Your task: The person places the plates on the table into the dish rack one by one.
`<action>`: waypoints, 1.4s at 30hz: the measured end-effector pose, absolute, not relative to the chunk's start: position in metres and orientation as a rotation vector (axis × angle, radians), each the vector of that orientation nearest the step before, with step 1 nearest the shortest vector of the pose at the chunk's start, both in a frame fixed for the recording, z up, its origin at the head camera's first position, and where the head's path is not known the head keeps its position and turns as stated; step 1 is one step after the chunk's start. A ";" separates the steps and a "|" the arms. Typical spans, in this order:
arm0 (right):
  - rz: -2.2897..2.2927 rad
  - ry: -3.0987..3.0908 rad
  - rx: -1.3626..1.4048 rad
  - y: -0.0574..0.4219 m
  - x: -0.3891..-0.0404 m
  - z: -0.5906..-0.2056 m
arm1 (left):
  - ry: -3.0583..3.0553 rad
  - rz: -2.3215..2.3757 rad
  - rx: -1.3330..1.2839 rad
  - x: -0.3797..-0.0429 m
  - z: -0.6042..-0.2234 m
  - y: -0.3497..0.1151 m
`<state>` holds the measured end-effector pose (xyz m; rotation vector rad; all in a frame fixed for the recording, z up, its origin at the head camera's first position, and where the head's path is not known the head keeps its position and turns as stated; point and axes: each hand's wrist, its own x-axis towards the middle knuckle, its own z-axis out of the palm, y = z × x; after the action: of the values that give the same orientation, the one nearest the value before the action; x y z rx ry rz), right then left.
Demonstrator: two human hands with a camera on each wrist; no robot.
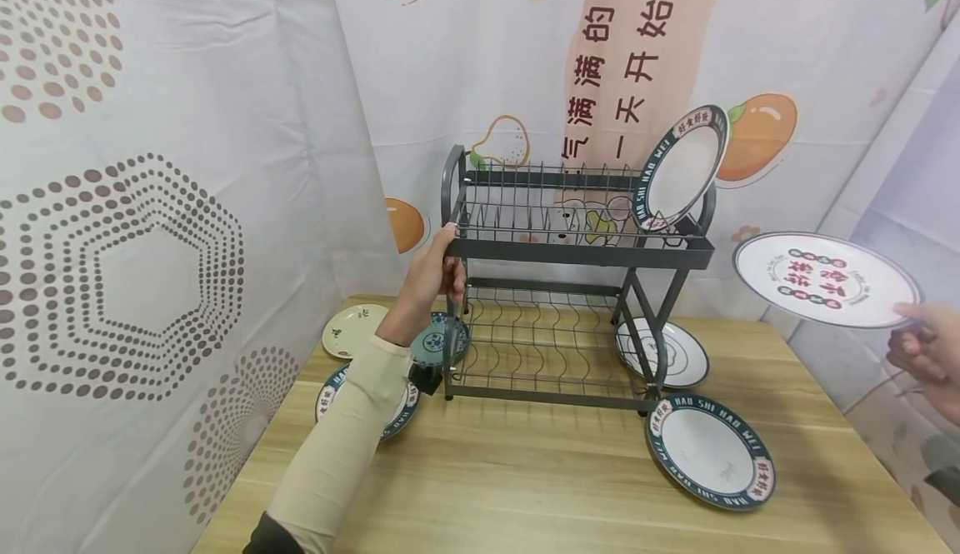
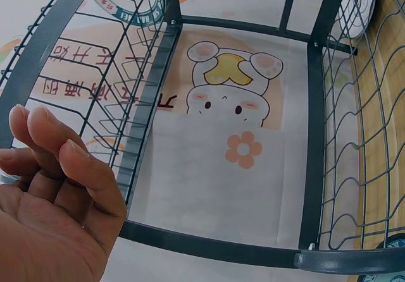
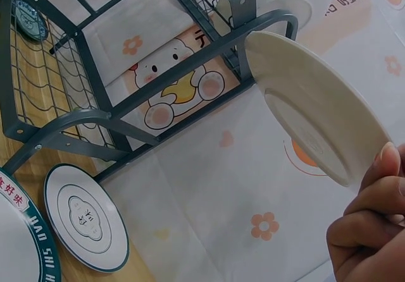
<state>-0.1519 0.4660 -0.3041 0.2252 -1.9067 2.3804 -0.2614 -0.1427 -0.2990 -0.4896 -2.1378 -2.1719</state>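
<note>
A dark grey two-tier dish rack [image 1: 581, 252] stands on the wooden table. My left hand [image 1: 431, 275] holds the front left corner of its upper tier, fingers curled at the frame; the left wrist view shows this hand [image 2: 63, 200] from the palm side. On the right, my right hand [image 1: 930, 346] pinches the near edge of a white plate [image 1: 885, 287] with red and green lettering, raised in the air beside the rack. Its pale underside faces the right wrist view. Another plate [image 1: 682, 175], green-rimmed, stands tilted in the upper tier's right end.
A green-rimmed plate [image 1: 708, 454] lies at the rack's front right, and a white plate [image 1: 678, 354] lies behind it. Left of the rack lie a cream plate [image 1: 351, 329], a blue patterned dish [image 1: 435, 341] and another green-rimmed plate [image 1: 326, 400], partly hidden by my sleeve. Printed curtains surround the table.
</note>
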 end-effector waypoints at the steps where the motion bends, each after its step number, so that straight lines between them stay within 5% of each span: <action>1: 2.379 -1.903 0.244 0.466 -0.152 -0.304 | -2.138 -2.173 -0.489 -0.261 -0.299 -0.143; 11: 2.561 -1.686 0.510 0.472 -0.162 -0.302 | -2.140 -2.186 -0.478 -0.260 -0.300 -0.144; 21: 2.744 -1.188 1.159 0.470 -0.174 -0.301 | -2.152 -2.191 -0.463 -0.259 -0.301 -0.145; 28: 2.484 -1.437 0.922 0.469 -0.168 -0.288 | -2.157 -2.191 -0.454 -0.260 -0.302 -0.145; 42: 2.316 -1.511 0.992 0.458 -0.162 -0.270 | -2.166 -2.187 -0.467 -0.261 -0.302 -0.144</action>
<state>-0.1622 0.4581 -0.2695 0.9923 -1.5113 2.3159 -0.2610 -0.1437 -0.3022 -0.4668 -2.1662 -2.1866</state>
